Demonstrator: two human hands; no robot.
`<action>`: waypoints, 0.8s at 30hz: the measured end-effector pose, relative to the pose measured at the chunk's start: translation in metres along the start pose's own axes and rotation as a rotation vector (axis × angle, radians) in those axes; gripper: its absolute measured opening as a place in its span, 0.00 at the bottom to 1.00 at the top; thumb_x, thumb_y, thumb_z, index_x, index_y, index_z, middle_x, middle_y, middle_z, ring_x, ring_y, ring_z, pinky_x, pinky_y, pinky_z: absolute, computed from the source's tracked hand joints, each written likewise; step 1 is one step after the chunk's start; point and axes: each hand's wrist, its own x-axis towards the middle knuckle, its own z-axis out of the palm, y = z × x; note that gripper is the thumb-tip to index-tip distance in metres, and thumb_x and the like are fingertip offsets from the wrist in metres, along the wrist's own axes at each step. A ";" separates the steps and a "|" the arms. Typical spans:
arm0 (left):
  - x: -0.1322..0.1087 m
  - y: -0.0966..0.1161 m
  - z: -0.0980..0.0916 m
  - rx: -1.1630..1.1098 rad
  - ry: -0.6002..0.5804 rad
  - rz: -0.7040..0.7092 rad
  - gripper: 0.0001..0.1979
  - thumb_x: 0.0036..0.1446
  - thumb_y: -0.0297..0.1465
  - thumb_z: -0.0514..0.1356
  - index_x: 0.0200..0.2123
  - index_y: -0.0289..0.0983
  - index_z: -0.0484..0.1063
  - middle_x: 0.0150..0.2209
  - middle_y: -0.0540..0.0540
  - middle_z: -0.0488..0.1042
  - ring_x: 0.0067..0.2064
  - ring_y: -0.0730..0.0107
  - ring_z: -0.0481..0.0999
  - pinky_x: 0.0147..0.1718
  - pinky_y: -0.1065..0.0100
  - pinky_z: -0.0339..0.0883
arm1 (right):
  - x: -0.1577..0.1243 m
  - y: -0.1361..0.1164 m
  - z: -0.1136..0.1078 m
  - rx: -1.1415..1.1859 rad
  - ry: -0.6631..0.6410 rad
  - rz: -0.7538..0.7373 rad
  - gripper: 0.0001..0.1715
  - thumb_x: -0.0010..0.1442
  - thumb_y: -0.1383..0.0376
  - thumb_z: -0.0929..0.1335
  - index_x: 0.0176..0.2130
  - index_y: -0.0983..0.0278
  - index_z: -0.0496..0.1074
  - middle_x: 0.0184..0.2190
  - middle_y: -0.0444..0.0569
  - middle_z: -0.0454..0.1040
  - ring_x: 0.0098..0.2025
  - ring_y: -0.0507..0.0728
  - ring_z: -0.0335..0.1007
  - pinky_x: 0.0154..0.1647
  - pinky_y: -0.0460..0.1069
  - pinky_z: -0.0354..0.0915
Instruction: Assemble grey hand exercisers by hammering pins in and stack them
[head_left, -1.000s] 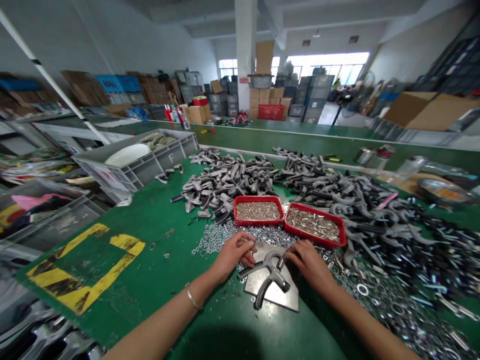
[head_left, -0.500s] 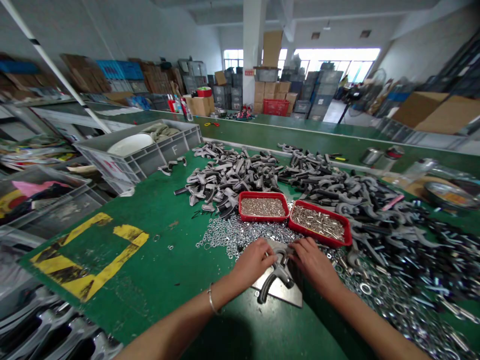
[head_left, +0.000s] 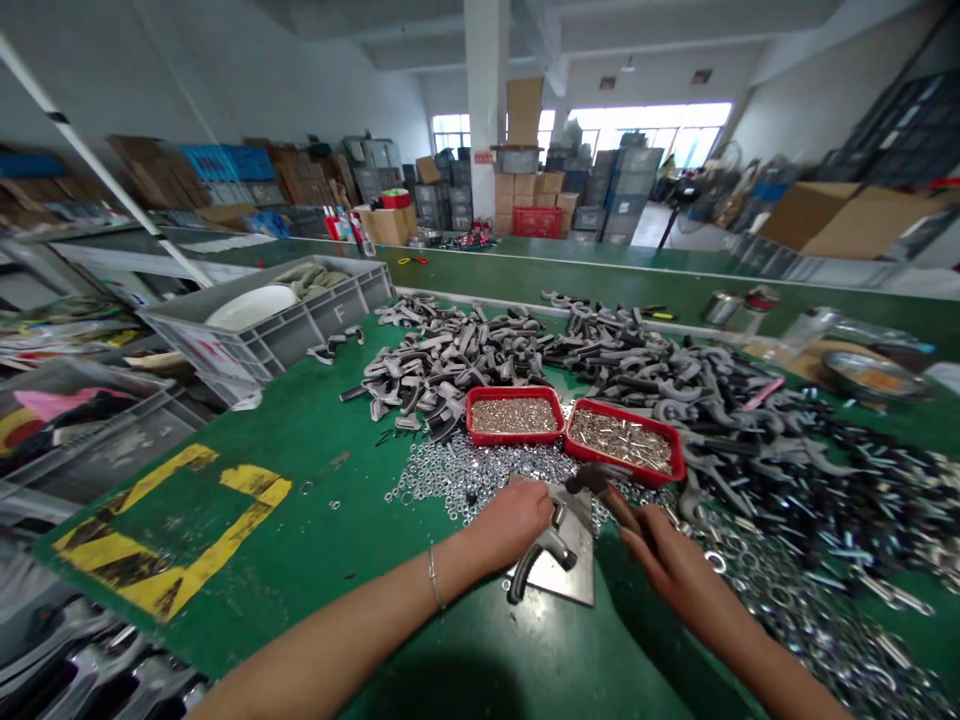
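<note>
My left hand (head_left: 517, 522) is closed at the upper end of a grey metal handle piece with a black grip (head_left: 553, 545). That piece lies over a flat steel plate (head_left: 574, 580), its black end pointing toward me. The fingertips of the hand are partly hidden. My right hand (head_left: 664, 548) is wrapped round the wooden handle of a hammer (head_left: 616, 506). The hammer's dark head is raised a little above the far right part of the plate, apart from the handle piece.
Two red trays (head_left: 516, 437) of small metal pins stand beyond the plate, with loose nuts (head_left: 450, 475) before them. Behind is a heap of grey handle pieces (head_left: 480, 345). Washers and screws (head_left: 787, 590) spread at right. A grey crate (head_left: 330, 318) stands at left.
My right hand has left the handle piece, moved right and taken hold of the hammer, now over the plate. My left hand stays at the handle piece. The view has shifted slightly.
</note>
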 end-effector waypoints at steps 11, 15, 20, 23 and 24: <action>-0.030 0.030 0.008 -0.314 0.138 -0.458 0.47 0.48 0.37 0.69 0.65 0.31 0.50 0.62 0.29 0.60 0.60 0.41 0.62 0.59 0.43 0.57 | -0.011 -0.039 -0.008 -0.043 -0.093 -0.075 0.14 0.70 0.56 0.56 0.42 0.58 0.66 0.33 0.51 0.79 0.31 0.60 0.77 0.30 0.50 0.65; -0.033 0.038 0.015 -0.394 0.159 -0.532 0.47 0.50 0.31 0.65 0.68 0.36 0.43 0.62 0.30 0.60 0.61 0.39 0.62 0.60 0.40 0.54 | -0.010 -0.041 0.006 -0.108 -0.154 -0.090 0.12 0.68 0.58 0.59 0.39 0.59 0.68 0.32 0.52 0.80 0.28 0.60 0.77 0.27 0.49 0.63; -0.028 0.030 0.003 -0.473 0.155 -0.500 0.45 0.47 0.30 0.64 0.67 0.33 0.49 0.59 0.31 0.64 0.59 0.41 0.64 0.59 0.44 0.57 | -0.036 -0.010 0.010 0.282 -0.196 0.070 0.22 0.68 0.50 0.57 0.38 0.58 0.72 0.28 0.47 0.78 0.28 0.59 0.75 0.29 0.50 0.69; -0.024 0.019 -0.009 -0.710 0.063 -0.528 0.41 0.49 0.34 0.64 0.65 0.34 0.53 0.50 0.35 0.73 0.51 0.47 0.73 0.52 0.49 0.66 | -0.058 0.015 0.005 0.303 -0.214 0.208 0.26 0.67 0.48 0.55 0.36 0.56 0.74 0.21 0.45 0.76 0.22 0.59 0.73 0.24 0.50 0.68; -0.022 0.015 -0.012 -0.846 0.022 -0.562 0.39 0.51 0.37 0.63 0.65 0.34 0.54 0.46 0.37 0.75 0.46 0.51 0.76 0.48 0.52 0.69 | -0.061 0.023 0.002 0.262 -0.205 0.200 0.26 0.67 0.48 0.56 0.34 0.56 0.74 0.22 0.46 0.76 0.23 0.59 0.73 0.25 0.51 0.69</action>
